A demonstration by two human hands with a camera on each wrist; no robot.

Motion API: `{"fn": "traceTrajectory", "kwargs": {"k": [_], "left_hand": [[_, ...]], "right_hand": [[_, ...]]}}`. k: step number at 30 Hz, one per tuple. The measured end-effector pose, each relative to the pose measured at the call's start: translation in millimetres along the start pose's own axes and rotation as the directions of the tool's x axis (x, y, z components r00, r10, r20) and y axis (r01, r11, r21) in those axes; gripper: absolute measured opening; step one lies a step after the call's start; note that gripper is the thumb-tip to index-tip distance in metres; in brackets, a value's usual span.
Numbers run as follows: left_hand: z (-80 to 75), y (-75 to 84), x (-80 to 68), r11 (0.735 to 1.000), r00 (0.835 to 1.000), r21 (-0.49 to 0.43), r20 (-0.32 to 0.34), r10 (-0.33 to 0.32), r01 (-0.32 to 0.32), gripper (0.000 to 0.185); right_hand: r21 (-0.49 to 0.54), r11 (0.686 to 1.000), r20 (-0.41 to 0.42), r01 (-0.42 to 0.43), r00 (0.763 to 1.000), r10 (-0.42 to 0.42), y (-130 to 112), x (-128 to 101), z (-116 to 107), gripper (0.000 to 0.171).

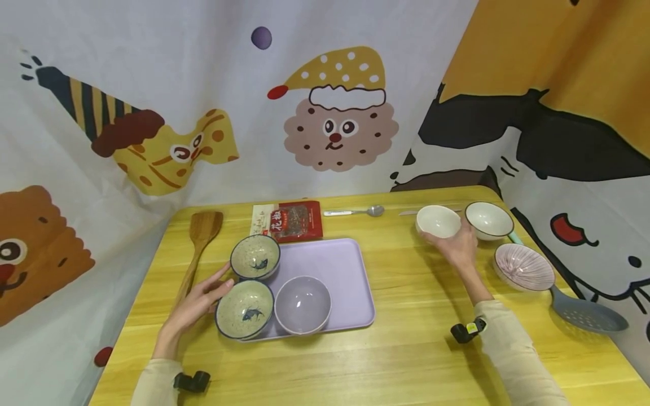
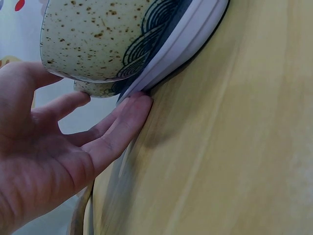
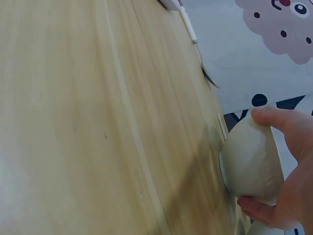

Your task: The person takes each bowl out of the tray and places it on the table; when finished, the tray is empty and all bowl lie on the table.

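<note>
Right hand [image 1: 457, 248] is wrapped around a plain white bowl [image 1: 438, 221] over at the far right of the tabletop [image 1: 406, 349], thumb and fingers curled on its sides. Left hand [image 1: 195, 304] is relaxed, fingers straight, touching the edge of the lilac tray [image 1: 345, 270] right by the near speckled fish bowl [image 1: 245, 309]. Second speckled bowl [image 1: 255, 257] and a purple bowl [image 1: 302, 304] sit on that tray too.

The red spice packet [image 1: 288, 221] bears the Chinese characters 花椒 on its label.
</note>
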State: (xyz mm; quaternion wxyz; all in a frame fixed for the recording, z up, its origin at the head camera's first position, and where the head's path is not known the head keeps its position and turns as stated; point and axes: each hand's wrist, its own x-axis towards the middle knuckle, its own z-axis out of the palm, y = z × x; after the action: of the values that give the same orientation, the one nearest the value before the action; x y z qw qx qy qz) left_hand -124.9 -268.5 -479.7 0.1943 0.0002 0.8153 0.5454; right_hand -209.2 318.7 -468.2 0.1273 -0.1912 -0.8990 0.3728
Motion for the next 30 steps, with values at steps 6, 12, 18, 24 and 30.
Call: {"fn": "traceTrajectory", "kwargs": {"k": [6, 12, 18, 24, 30], "left_hand": [[1.3, 2.0, -1.0, 1.0, 1.0, 0.015, 0.002, 0.002, -0.002, 0.071], [1.9, 2.0, -0.5, 1.0, 1.0, 0.011, -0.003, -0.005, 0.005, 0.071], [1.2, 0.3, -0.7, 0.999, 1.0, 0.028, -0.024, -0.014, 0.015, 0.071], [1.8, 1.6, -1.3, 0.999, 0.999, 0.032, -0.028, -0.018, 0.019, 0.071], [3.1, 2.2, -0.7, 0.999, 0.999, 0.03, -0.034, -0.017, 0.018, 0.071]], "right_hand": [[-0.002, 0.999, -0.01, 0.053, 0.999, -0.053, 0, -2, 1, 0.115], [-0.08, 0.987, -0.088, 0.139, 0.985, -0.146, -13, -11, -3, 0.114], [-0.088, 0.944, -0.112, 0.317, 0.939, -0.325, -44, -24, -13, 0.102], [0.027, 0.943, 0.052, 0.333, 0.941, -0.334, -78, -46, -17, 0.097], [0.134, 0.909, 0.155, 0.394, 0.898, -0.412, -99, -64, -6, 0.101]]}}
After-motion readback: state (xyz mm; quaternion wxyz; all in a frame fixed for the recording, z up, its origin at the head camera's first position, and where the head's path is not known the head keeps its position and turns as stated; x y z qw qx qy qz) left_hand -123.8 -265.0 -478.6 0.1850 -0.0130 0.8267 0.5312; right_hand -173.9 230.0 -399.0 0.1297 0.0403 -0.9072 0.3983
